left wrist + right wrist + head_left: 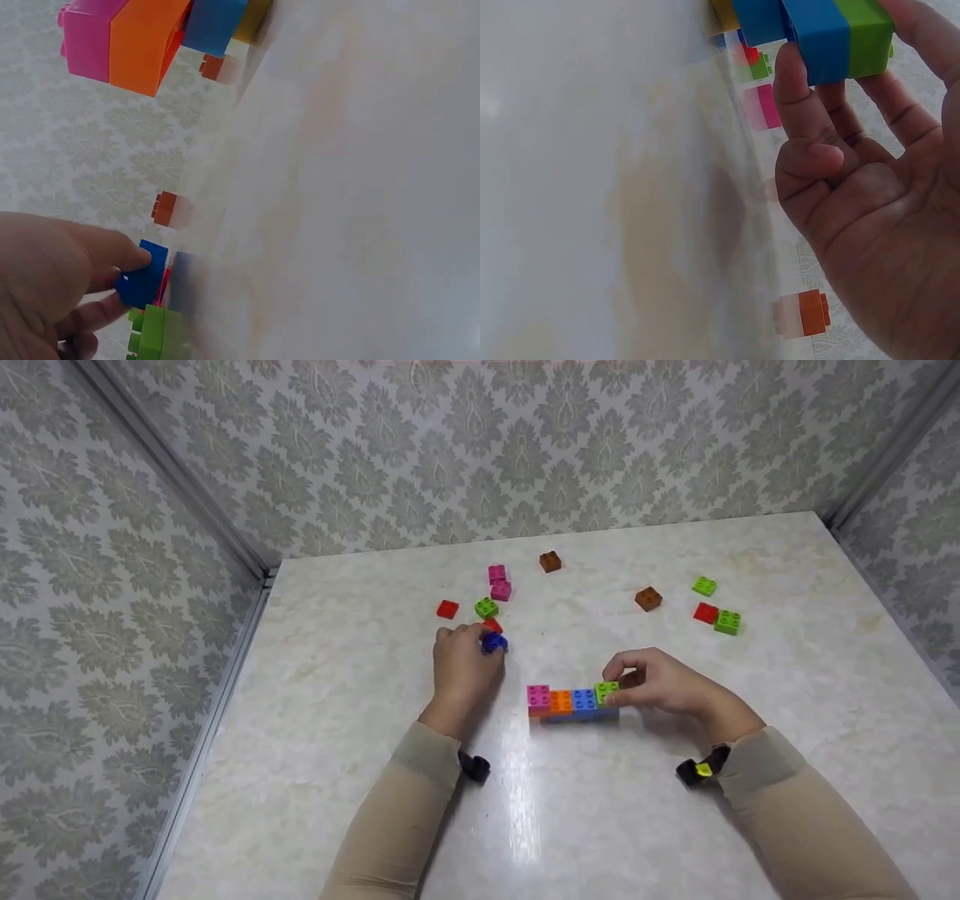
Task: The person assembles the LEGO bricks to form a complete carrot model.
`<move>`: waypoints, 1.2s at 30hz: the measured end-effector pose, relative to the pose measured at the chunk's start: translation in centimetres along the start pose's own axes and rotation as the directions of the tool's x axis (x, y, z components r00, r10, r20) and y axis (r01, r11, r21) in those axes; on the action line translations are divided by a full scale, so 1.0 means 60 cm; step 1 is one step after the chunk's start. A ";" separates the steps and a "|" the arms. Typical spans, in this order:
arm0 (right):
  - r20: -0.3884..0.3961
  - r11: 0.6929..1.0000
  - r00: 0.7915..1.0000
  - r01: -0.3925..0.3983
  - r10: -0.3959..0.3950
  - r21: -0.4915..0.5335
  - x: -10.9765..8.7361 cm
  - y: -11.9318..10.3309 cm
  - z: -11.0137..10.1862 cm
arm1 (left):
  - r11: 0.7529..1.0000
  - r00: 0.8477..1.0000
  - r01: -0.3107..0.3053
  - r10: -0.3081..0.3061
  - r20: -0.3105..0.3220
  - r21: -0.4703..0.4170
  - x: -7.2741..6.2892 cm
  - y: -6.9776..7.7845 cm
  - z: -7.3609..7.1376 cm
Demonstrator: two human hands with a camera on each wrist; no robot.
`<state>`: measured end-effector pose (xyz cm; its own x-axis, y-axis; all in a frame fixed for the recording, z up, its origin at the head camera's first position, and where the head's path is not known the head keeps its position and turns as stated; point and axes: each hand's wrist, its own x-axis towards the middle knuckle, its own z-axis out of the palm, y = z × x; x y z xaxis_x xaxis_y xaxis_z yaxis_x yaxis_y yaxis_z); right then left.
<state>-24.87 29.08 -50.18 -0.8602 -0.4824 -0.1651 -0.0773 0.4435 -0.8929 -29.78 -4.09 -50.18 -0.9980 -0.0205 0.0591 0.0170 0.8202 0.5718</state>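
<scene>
My left hand (463, 666) pinches a dark blue brick (144, 279) between thumb and fingers, close beside a red brick (492, 625) and a green brick (487, 608). Nearer to me is a joined row of bricks: a pink brick (538, 699), an orange brick (561, 702) and a lighter blue brick (583, 699) on top, with a lime green brick (604, 691) at the right end. That end is held by my right hand (667, 682), thumb on the near side and fingers behind. In the right wrist view, the green brick (866, 37) sits against a blue brick (817, 41).
Two pink bricks (500, 590) and another red brick (448, 609) lie behind my left hand. Farther back is a brown brick (550, 561), with a second brown brick (648, 598) to its right. Red and green bricks (727, 622) lie at right. Patterned walls (480, 450) border the table.
</scene>
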 end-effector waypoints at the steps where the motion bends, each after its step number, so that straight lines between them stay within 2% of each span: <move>1: 0.002 1.000 1.000 0.001 -0.001 0.000 0.000 0.000 0.000 | 0.999 1.000 0.007 -0.007 0.005 -0.042 -0.002 0.001 0.000; 5: 0.000 1.000 1.000 0.003 -0.003 -0.007 0.000 0.003 -0.002 | 0.976 0.999 0.005 0.004 0.040 -0.219 -0.010 0.005 -0.001; 9: -0.004 1.000 1.000 0.015 -0.015 -0.007 -0.002 0.005 -0.001 | 0.939 0.994 -0.077 0.100 0.054 -0.335 -0.018 0.003 -0.001; 14: -0.004 0.999 1.000 0.026 -0.026 0.022 -0.003 0.005 -0.001 | 0.873 0.969 -0.190 0.239 0.054 -0.450 -0.028 -0.001 0.002; 17: 0.000 1.000 1.000 0.018 -0.018 0.025 -0.001 0.004 -0.001 | 0.842 0.955 -0.207 0.284 0.084 -0.498 -0.034 0.002 0.001; 21: 0.002 1.000 1.000 0.007 -0.007 0.015 0.000 0.002 -0.002 | 0.825 0.936 -0.208 0.323 0.138 -0.525 -0.042 0.012 -0.001; 25: 0.001 1.000 1.000 0.004 -0.004 0.007 -0.001 0.001 -0.003 | 0.805 0.913 -0.221 0.369 0.174 -0.551 -0.050 0.019 -0.001; 28: 0.002 1.000 1.000 0.005 -0.005 -0.002 -0.001 0.001 -0.003 | 0.784 0.891 -0.253 0.417 0.179 -0.566 -0.054 0.023 0.000; 33: 0.005 1.000 1.000 0.001 -0.001 -0.005 -0.001 0.000 -0.002 | 0.749 0.836 -0.331 0.515 0.190 -0.573 -0.059 0.028 0.001; 36: 0.009 1.000 1.000 0.001 -0.001 0.002 -0.001 0.000 -0.002 | 0.746 0.813 -0.337 0.538 0.223 -0.574 -0.061 0.030 0.003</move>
<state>-24.88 29.22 -50.12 -0.8555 -0.4898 -0.1678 -0.0775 0.4416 -0.8938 -26.08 -2.46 -49.52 -0.8154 0.5522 0.1735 0.3836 0.2911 0.8764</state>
